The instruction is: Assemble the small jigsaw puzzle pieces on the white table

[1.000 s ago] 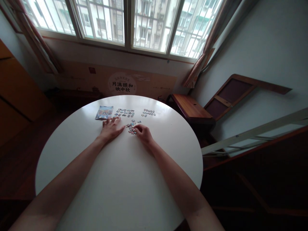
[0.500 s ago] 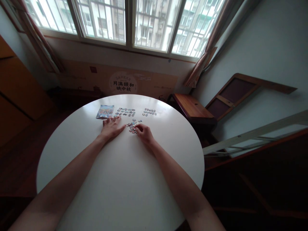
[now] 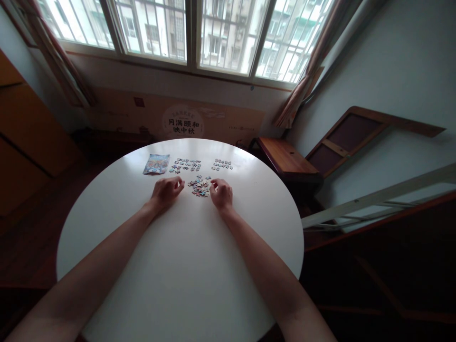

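Observation:
A loose heap of small jigsaw puzzle pieces (image 3: pixel 200 186) lies on the white round table (image 3: pixel 185 266) between my two hands. My left hand (image 3: pixel 166 191) rests just left of the heap, fingers curled and thumb drawn in against them; whatever may be between them is too small to make out. On the heap's right edge, my right hand (image 3: pixel 221 194) is closed, thumb and index finger brought together, and any piece in it cannot be made out. Beyond the heap, puzzle pieces are laid out in rows, one group (image 3: pixel 188 164) at the left and another group (image 3: pixel 223 164) at the right.
A colourful printed packet (image 3: pixel 156 164) lies flat on the table behind my left hand. Past the table's right far edge stands a wooden stool or bench (image 3: pixel 287 156). A barred window (image 3: pixel 228 38) and a panel with printed characters (image 3: pixel 183 126) are in front.
My left hand has gone from spread fingers to curled ones and drawn slightly back from the rows. My right hand has shifted a little to the right, off the middle of the heap.

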Demonstrator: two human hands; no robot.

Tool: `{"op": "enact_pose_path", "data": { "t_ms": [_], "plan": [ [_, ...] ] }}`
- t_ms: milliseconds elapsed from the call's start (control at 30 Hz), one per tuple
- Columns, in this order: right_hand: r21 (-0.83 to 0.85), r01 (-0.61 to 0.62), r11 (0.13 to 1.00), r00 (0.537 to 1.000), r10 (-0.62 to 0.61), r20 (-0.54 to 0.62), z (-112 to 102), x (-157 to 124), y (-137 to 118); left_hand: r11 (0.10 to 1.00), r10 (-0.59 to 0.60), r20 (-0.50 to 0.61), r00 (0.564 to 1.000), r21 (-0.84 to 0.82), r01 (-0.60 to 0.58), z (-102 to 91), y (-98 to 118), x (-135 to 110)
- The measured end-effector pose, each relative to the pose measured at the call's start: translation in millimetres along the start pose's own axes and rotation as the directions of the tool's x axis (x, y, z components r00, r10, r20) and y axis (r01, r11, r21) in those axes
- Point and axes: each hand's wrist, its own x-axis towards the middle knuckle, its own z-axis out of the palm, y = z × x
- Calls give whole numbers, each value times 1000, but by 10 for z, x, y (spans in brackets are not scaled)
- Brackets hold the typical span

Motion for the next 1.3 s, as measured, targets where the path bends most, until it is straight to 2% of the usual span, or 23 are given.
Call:
{"op": "enact_pose_path", "data": {
  "t_ms": [100,233,333,533,633,733,833,1133,1300],
  "plan": [
    [-103,-52,993,997,58,55,-28,-2,-7,999,-40,0,999,-9,40,25,98,-26],
    [-177,-54,983,989,77,128,-25,0,-20,995,100,111,989,-37,-97,61,184,-43],
    [-204,4,979,984,33,176,-30,-8,-39,986,165,158,974,-30,-163,69,188,-46],
    [-269,153,951,976,-102,193,-12,-59,-77,986,163,157,974,-8,-164,62,180,-51],
    [-245,244,938,957,-193,215,12,-76,-72,985,169,152,974,-5,-170,62,182,-53],
    [-214,281,935,941,-226,251,21,-75,-58,985,168,156,973,2,-170,66,183,-53],
    [-199,284,938,937,-228,263,19,-71,-51,987,157,163,974,14,-161,70,183,-52],
    [-206,204,957,967,-165,192,11,-67,-60,987,153,166,974,25,-160,56,193,-54],
    [-212,210,955,963,-164,214,-3,-72,-65,984,166,161,973,31,-173,64,184,-51]
  ]
}}
